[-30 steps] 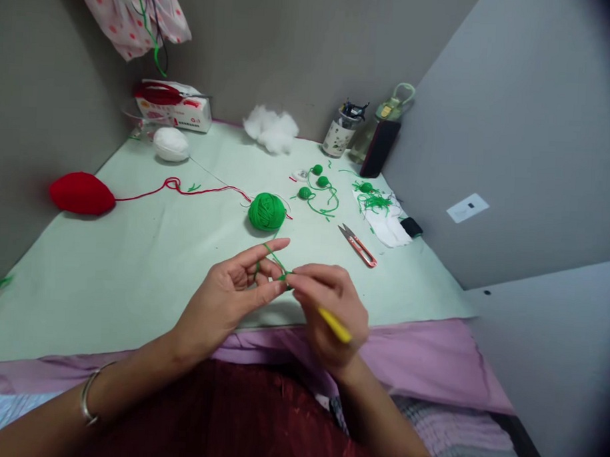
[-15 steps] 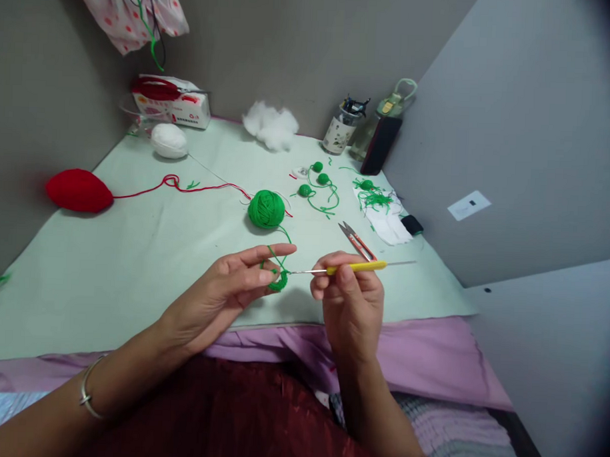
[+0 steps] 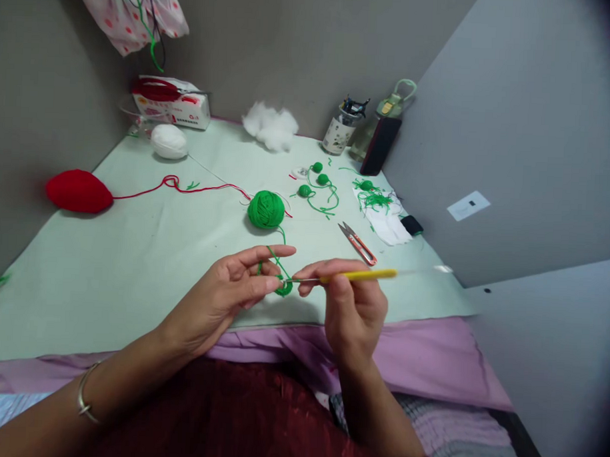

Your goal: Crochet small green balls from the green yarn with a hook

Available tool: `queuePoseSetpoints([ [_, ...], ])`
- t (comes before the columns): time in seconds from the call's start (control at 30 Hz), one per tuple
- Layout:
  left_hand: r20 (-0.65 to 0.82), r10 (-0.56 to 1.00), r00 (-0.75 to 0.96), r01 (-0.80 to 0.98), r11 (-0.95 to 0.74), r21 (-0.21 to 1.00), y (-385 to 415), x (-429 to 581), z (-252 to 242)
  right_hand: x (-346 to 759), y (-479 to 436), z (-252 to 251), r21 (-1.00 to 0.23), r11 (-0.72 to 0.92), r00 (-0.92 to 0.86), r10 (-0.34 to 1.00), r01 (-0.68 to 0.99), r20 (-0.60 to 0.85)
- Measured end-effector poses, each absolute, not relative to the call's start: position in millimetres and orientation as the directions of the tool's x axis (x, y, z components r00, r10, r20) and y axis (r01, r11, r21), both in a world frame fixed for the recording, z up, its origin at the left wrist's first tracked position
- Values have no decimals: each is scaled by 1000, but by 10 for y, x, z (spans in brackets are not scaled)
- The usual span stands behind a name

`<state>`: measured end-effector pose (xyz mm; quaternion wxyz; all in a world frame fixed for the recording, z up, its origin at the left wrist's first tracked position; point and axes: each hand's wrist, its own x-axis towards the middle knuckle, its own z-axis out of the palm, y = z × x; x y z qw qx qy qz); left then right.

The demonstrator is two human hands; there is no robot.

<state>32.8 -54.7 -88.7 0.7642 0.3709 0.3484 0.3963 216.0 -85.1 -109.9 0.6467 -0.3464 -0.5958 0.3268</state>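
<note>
Crochet piece (image 3: 285, 291) partly behind fingers (image 3: 263, 286)

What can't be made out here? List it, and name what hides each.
All in the head view:
Tip of the yellow-handled hook: too small, lost in the green piece.
The hook's rear end: blurred.
Green piece's left part: behind the thumb of the left hand.
Bottle, lower right: behind the black slab.
Spotted cloth, top: cut off by the upper edge.

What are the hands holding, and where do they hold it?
Right hand: the hook, by its yellow handle. Left hand: the green piece, by its edge, with yarn over the index finger.
</note>
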Motion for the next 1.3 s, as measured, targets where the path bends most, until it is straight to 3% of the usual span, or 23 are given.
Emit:
queuePoseSetpoints([
  [0.1,-212,892,400,-376,370,849,-557,330,-881,2178,-930,-1067,-546,714,-150,657,439,739],
  [0.17,-229,865,447,-399,422,814,-557,326,-881,2177,-965,-1051,-362,728,-279,597,582,752],
  [0.2,-247,839,485,-404,465,788,-553,322,-883,2174,-967,-1047,-344,723,-285,594,599,752],
  [0.23,-265,813,518,-404,505,762,-548,316,-885,2173,-959,-1046,-377,724,-253,598,577,760],
  [0.3,-285,789,545,-405,545,734,-537,305,-893,2172,-912,-1053,-559,705,-100,656,437,748],
  [0.37,-278,816,506,-406,510,758,-535,306,-904,2173,-850,-1067,-761,626,68,763,172,643],
  [0.43,-233,868,439,-394,419,818,-551,324,-918,2166,-805,-1085,-847,530,115,844,-31,524],
  [0.47,-205,889,410,-385,372,844,-565,339,-926,2158,-799,-1095,-856,516,96,855,-38,510],
  [0.53,-167,912,376,-383,317,868,-595,369,-939,2134,-818,-1119,-800,580,34,806,153,591],
  [0.63,-194,898,395,-427,366,827,-618,389,-939,2104,-882,-1158,-484,696,-113,624,531,773],
  [0.7,-253,849,463,-432,466,772,-602,373,-924,2104,-899,-1171,-392,725,-144,556,567,819],
  [0.77,-295,798,526,-428,548,719,-567,338,-906,2123,-880,-1165,-514,725,-46,597,459,801],
  [0.87,-310,790,529,-431,565,704,-515,283,-895,2161,-812,-1134,-773,619,166,755,136,634],
  [1.0,-310,806,503,-406,538,739,-524,279,-917,2156,-770,-1110,-853,487,178,871,-189,458],
  [1.2,-232,832,505,-363,448,817,-577,342,-933,2087,-825,-1096,-878,476,68,879,-52,472],
  [1.3,-252,832,494,-333,449,830,-560,330,-927,2104,-824,-1087,-896,425,78,905,-128,419],
])
